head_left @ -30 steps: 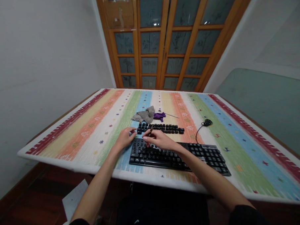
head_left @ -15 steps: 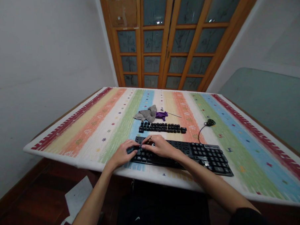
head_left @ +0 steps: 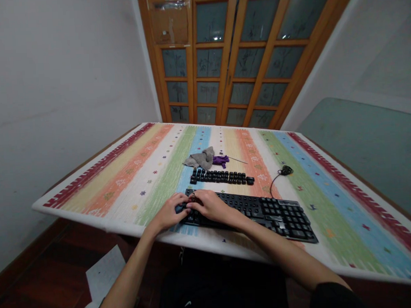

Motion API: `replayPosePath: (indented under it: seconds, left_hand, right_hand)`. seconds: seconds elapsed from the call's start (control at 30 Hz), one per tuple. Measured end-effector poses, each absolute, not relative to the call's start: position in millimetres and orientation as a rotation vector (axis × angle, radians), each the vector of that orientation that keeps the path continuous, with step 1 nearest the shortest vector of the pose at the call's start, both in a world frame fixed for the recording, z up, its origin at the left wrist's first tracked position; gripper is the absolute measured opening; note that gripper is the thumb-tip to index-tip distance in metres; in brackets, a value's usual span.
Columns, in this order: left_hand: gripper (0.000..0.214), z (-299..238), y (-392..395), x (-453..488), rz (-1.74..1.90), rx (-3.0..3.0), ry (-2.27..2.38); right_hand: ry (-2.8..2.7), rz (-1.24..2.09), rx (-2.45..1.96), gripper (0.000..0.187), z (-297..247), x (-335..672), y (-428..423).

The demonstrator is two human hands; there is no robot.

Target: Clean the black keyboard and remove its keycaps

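Note:
A black keyboard (head_left: 258, 207) lies slanted along the near table edge, with the keycaps gone from much of its upper left and middle part. My left hand (head_left: 170, 212) curls over its left end, thumb and fingers bent inward. Beside it my right hand (head_left: 210, 205) is closed, thumb and fingertips drawn together above the left keys, almost meeting the left fingertips. What either hand pinches is too small and covered to make out. Just beyond the keyboard, loose black keycaps (head_left: 223, 176) stand in rows.
Behind the keycaps lie a grey cloth (head_left: 201, 158), a purple cloth (head_left: 221, 161) and a thin rod (head_left: 238, 160). The keyboard's coiled cable (head_left: 285, 170) sits at its upper right. A striped tablecloth (head_left: 121, 176) covers the table. Wooden glass-paned doors (head_left: 215, 62) stand beyond.
My right hand has shifted a little left and down over the keyboard, closer to my left hand. The view has tilted slightly upward. The rows of keycaps look the same.

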State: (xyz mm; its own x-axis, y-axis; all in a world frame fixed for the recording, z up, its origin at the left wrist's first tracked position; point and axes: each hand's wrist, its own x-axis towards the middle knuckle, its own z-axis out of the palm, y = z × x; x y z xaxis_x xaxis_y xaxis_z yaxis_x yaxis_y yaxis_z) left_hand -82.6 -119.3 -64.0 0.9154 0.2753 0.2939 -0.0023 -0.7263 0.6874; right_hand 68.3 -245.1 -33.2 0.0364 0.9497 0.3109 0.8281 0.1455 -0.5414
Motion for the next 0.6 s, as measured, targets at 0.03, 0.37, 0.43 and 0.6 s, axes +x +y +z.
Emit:
replayPosePath:
  seconds: [0.03,0.37,0.43,0.6]
  left_hand:
    - [0.014,-64.3,-118.8,-82.3,0.493,2.350,0.189]
    - [0.018,-64.1,-116.2,-81.6,0.466,2.348,0.218]
    - [0.018,-61.2,-116.5,-81.5,0.455,2.360,0.214]
    - [0.015,-51.9,-117.6,-78.9,0.454,2.382,0.192]
  right_hand:
    - [-1.842,0.233,-1.725,0.014,-31.8,66.9,-242.4]
    - [-1.635,0.464,-1.802,0.020,-30.4,84.5,-222.1]
    - [-1.536,0.600,-1.766,0.025,-35.5,89.5,-221.1]
    - [-1.452,0.725,-1.640,0.025,-38.7,96.6,-223.3]
